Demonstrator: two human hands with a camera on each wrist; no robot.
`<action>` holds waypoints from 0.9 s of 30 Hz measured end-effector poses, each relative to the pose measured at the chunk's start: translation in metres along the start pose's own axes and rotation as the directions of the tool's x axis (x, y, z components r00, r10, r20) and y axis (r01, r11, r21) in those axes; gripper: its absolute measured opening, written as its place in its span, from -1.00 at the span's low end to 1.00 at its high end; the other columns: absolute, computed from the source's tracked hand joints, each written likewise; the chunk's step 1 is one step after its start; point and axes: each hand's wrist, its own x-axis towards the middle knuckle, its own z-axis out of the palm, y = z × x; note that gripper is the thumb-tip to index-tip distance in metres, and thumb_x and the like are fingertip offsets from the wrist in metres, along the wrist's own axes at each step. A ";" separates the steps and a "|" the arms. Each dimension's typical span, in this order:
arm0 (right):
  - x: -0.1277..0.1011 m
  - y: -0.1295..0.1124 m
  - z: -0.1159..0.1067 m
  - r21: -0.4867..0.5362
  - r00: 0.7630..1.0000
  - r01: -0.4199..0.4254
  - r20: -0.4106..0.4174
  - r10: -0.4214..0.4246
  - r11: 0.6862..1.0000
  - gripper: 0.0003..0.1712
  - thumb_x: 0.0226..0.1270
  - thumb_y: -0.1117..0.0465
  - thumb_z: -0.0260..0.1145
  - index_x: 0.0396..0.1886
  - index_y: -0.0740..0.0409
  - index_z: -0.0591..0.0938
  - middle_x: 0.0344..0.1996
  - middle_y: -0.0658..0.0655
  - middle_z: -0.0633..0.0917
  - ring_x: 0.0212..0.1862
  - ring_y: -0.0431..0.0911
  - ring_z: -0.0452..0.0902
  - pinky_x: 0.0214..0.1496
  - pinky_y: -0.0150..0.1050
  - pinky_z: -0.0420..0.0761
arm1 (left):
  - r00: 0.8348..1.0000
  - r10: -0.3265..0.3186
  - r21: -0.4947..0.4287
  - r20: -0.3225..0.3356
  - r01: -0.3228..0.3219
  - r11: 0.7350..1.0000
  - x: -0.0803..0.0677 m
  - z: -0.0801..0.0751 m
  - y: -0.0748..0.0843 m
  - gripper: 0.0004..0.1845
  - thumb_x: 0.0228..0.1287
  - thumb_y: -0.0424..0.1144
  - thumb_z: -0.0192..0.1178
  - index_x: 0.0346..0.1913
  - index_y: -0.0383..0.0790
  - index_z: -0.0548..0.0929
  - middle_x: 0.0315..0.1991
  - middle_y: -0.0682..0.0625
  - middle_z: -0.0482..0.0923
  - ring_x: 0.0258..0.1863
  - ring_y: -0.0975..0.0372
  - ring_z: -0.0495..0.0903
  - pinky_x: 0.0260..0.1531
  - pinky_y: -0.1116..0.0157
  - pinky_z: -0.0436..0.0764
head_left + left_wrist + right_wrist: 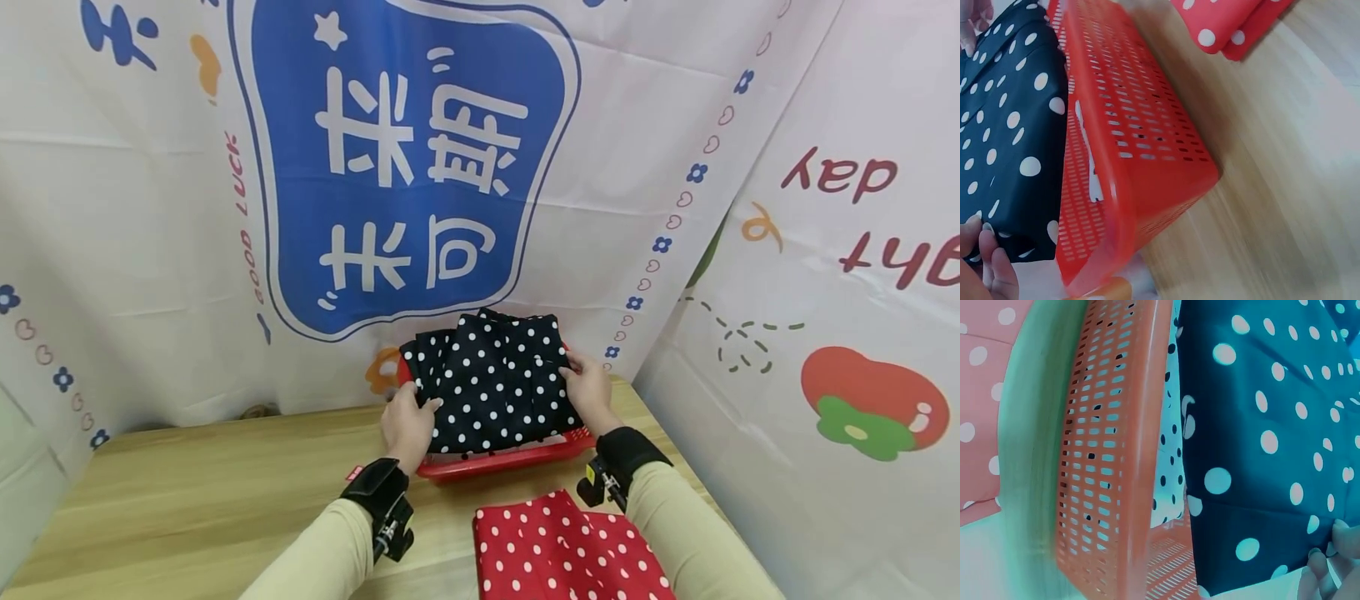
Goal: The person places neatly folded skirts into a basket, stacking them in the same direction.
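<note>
A folded black cloth with white dots (495, 383) spans the top of a red plastic basket (510, 460). At the cloth's left edge, my left hand (408, 425) pinches the fabric between thumb and fingers. My right hand (588, 387) grips the opposite edge, its fingertips partly behind the fabric. The left wrist view shows the black cloth (1016, 131) beside the basket's slotted wall (1141, 112). Inside the basket, a white cloth with black dots (1169, 450) lies lower, mostly hidden by the black one.
A folded red cloth with white dots (562, 550) lies on the wooden table (247, 500), nearer me than the basket. Printed white curtains (637, 150) hang behind the table and along its right side.
</note>
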 end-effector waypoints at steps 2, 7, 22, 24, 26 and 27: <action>-0.001 0.002 0.001 -0.004 1.000 0.015 -0.025 -0.015 1.000 -0.61 0.37 0.35 0.23 0.18 0.31 0.57 0.06 0.33 0.64 0.13 0.17 0.51 0.21 0.08 0.43 | 0.999 0.033 -0.001 -0.018 -0.033 0.999 -0.002 0.004 -0.003 -0.80 0.20 -0.34 0.34 -0.29 -0.42 0.55 -0.29 -0.30 0.63 -0.30 -0.12 0.57 -0.32 0.02 0.45; -0.005 0.009 0.009 -0.028 0.996 0.037 -0.085 -0.039 0.999 -0.65 0.37 0.36 0.25 0.13 0.30 0.61 0.04 0.30 0.65 0.09 0.15 0.55 0.18 0.05 0.47 | 0.994 0.102 0.002 -0.041 -0.102 0.995 -0.009 0.014 -0.011 -0.78 0.16 -0.37 0.37 -0.44 -0.37 0.50 -0.53 -0.23 0.56 -0.44 -0.11 0.56 -0.47 0.08 0.40; 0.006 0.022 0.021 -0.077 0.999 -0.037 0.031 0.039 0.996 -0.64 0.36 0.44 0.18 0.14 0.37 0.58 0.02 0.38 0.64 0.07 0.17 0.55 0.17 0.04 0.51 | 0.991 -0.011 -0.063 0.131 0.019 0.998 0.009 0.017 -0.006 -0.75 0.26 -0.42 0.25 -0.05 -0.51 0.66 -0.11 -0.33 0.65 -0.16 -0.08 0.64 -0.03 -0.02 0.56; 0.007 0.024 0.022 -0.079 0.999 -0.037 0.037 0.040 0.996 -0.64 0.34 0.46 0.18 0.13 0.39 0.58 0.01 0.39 0.64 0.08 0.17 0.55 0.17 0.04 0.51 | 0.990 -0.022 -0.062 0.139 0.031 0.998 0.011 0.019 -0.006 -0.74 0.27 -0.43 0.24 -0.03 -0.52 0.65 -0.08 -0.34 0.64 -0.13 -0.09 0.64 0.01 -0.01 0.55; 0.008 0.026 0.024 -0.079 0.998 -0.037 0.038 0.040 0.996 -0.64 0.33 0.48 0.18 0.11 0.40 0.58 0.00 0.40 0.64 0.07 0.17 0.55 0.16 0.03 0.51 | 0.991 -0.027 -0.042 0.134 0.033 0.999 0.012 0.020 -0.006 -0.74 0.27 -0.43 0.23 -0.03 -0.53 0.65 -0.08 -0.34 0.65 -0.10 -0.10 0.63 0.03 -0.01 0.54; 0.009 0.027 0.025 -0.082 0.998 -0.038 0.039 0.041 0.996 -0.64 0.33 0.48 0.17 0.11 0.41 0.58 -0.01 0.40 0.64 0.06 0.18 0.55 0.15 0.04 0.52 | 0.990 -0.035 -0.034 0.134 0.039 0.999 0.013 0.021 -0.007 -0.74 0.27 -0.42 0.23 -0.03 -0.53 0.65 -0.07 -0.33 0.64 -0.08 -0.10 0.63 0.03 -0.01 0.54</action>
